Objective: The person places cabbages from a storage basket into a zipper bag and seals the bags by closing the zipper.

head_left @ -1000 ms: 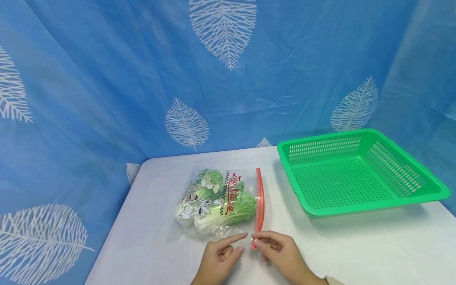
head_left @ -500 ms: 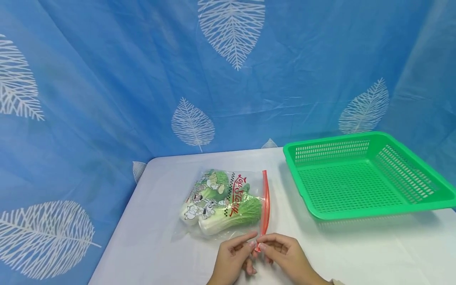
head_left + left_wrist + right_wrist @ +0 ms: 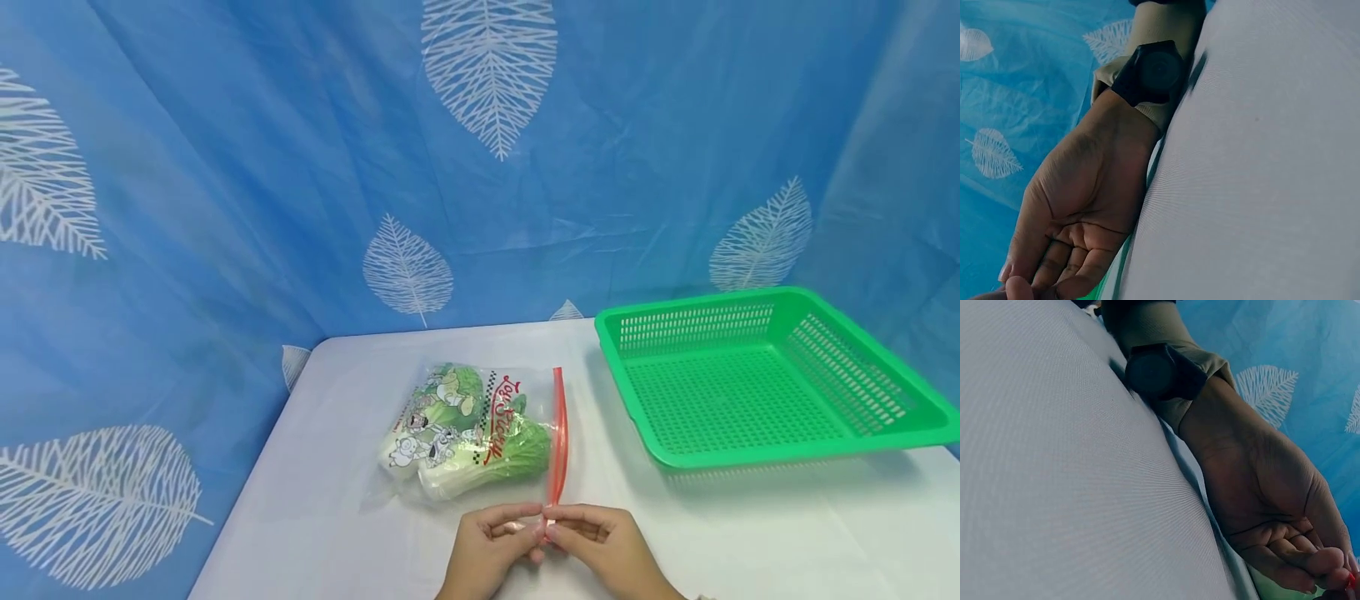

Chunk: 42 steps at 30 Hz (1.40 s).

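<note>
A clear zip bag (image 3: 480, 437) with a red and black print lies on the white table, in the head view. Inside are light green, white-stemmed leafy vegetables that look like napa cabbage. Along its right side runs a red zip strip (image 3: 559, 442). My right hand (image 3: 611, 546) pinches the strip's near end between thumb and forefinger. Opposite it, my left hand (image 3: 480, 550) pinches the same corner, fingertips meeting the right ones. In the right wrist view, a bit of red shows at the fingertips of the right hand (image 3: 1266, 494); the left wrist view shows the left hand (image 3: 1085, 181) with curled fingers.
A green slotted plastic basket (image 3: 738, 400) stands to the right of the bag, with nothing seen in it. Blue cloth (image 3: 300, 167) with white leaf shapes hangs behind and to the left of the white table (image 3: 322, 467).
My left hand has moved right, from beside the bag's corner to meet the right hand, and now pinches the strip's near end. The right hand keeps its pinch there.
</note>
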Tool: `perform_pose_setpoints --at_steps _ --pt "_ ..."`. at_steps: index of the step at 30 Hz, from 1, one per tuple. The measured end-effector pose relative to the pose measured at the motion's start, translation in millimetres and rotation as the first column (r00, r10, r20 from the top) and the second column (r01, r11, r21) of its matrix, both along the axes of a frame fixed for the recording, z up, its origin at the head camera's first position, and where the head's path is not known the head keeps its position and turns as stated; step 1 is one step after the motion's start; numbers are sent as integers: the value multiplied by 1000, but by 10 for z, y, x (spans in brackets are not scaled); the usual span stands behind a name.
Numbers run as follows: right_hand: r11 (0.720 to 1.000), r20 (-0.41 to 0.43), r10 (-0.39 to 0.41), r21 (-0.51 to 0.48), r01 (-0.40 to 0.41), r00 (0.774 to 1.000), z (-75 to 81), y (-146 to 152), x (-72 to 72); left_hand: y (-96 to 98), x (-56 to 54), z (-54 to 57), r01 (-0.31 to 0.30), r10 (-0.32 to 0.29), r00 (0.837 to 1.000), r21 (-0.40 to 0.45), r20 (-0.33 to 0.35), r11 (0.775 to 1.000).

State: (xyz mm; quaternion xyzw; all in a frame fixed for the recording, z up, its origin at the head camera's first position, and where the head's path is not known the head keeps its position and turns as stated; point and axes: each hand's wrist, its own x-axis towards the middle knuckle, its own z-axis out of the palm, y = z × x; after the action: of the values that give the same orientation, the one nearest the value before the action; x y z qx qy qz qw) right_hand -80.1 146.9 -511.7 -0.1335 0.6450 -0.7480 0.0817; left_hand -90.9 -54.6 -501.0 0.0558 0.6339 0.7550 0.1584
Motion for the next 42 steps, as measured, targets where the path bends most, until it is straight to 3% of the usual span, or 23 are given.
perform_pose_setpoints --at_steps 4,10,14,20,32,42 --pt "1000 -12 -1 -30 1 1000 -32 5 20 -7 -5 -21 38 -38 999 26 -12 999" --pt "997 38 -72 4 72 997 -14 0 22 30 -19 -28 75 -71 996 76 -59 994" --pt "994 59 -112 10 112 992 10 -20 31 57 -2 -23 60 -55 997 88 -51 994" --pt "979 9 -192 70 191 981 65 -96 43 68 27 -6 10 -6 996 41 -93 999" --pt "912 83 -394 157 378 916 171 -206 59 72 36 -4 37 -29 991 59 -134 998" --pt "864 49 -492 145 481 869 199 -132 -185 51 62 6 117 -111 984 37 -143 992"
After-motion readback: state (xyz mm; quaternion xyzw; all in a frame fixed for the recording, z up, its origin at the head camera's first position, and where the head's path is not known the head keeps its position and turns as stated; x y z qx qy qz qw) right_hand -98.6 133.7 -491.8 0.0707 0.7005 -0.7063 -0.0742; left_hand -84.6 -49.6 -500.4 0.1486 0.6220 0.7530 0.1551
